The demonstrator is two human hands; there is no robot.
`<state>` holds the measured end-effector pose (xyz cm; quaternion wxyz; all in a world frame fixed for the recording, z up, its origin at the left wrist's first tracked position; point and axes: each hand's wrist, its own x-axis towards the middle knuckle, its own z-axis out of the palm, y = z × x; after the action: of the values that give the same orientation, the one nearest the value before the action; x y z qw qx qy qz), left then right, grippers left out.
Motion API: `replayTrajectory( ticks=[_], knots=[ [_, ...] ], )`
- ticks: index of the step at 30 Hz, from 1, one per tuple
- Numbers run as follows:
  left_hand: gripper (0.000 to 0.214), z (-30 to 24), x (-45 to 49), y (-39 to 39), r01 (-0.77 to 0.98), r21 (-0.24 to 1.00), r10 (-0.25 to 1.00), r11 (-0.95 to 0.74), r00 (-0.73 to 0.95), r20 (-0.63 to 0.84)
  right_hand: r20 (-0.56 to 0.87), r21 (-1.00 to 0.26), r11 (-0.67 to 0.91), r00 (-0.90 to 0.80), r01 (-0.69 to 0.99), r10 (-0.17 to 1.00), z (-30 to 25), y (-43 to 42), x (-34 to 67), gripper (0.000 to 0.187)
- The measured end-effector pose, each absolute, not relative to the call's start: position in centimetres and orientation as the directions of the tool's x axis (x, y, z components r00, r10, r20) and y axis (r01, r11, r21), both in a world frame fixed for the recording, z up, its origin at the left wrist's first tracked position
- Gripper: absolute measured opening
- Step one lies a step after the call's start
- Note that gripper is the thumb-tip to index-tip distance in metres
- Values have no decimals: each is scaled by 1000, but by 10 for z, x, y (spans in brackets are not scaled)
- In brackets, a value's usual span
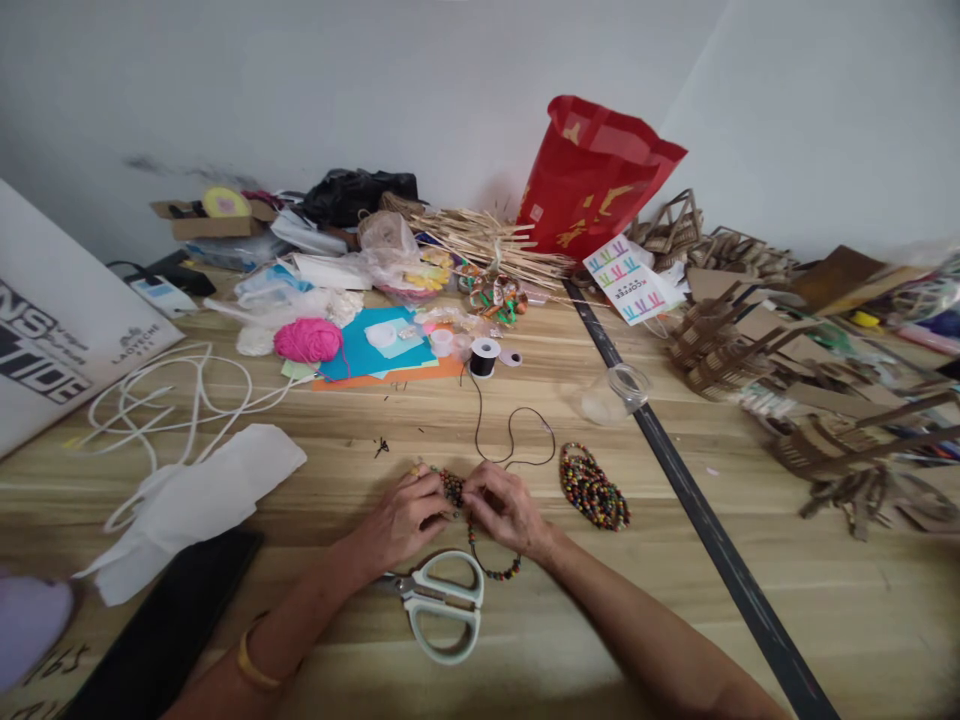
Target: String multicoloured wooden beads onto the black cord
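Between my two hands is a string of small multicoloured beads (pixel 452 487), partly hidden by the fingers. My left hand (pixel 409 515) is closed on one side of it, and my right hand (pixel 504 505) pinches it from the other. A loop of the same beads hangs down below my right hand onto the table. Scissors (pixel 448 607) with pale handles lie just beneath the hands, their blades partly under my left wrist. Right of my right hand rests a coiled pile of beaded strands (pixel 593 488). Black cord (pixel 512 440) runs from a spool (pixel 484 357) behind the hands.
A clear plastic cup (pixel 613 394) lies on its side near a dark strip (pixel 697 510). White paper (pixel 202 500) and white cable (pixel 199 400) are at left. Pink yarn (pixel 307 341), coloured sheets (pixel 375 345) and a red bag (pixel 592 180) stand behind. Small woven baskets (pixel 720 350) crowd the right.
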<state>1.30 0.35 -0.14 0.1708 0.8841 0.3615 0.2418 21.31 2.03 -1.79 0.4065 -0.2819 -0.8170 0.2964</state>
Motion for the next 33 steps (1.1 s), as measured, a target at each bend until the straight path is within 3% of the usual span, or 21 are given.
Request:
replayTrajectory(
  ticks=[11, 33],
  knots=[
    [17, -4, 9, 6, 559, 365, 664, -744, 680, 312, 491, -729, 644, -477, 233, 729, -19, 20, 212, 13],
    [16, -1, 22, -2, 585, 354, 681, -730, 663, 310, 485, -739, 635, -475, 226, 734, -15, 20, 211, 14]
  ],
)
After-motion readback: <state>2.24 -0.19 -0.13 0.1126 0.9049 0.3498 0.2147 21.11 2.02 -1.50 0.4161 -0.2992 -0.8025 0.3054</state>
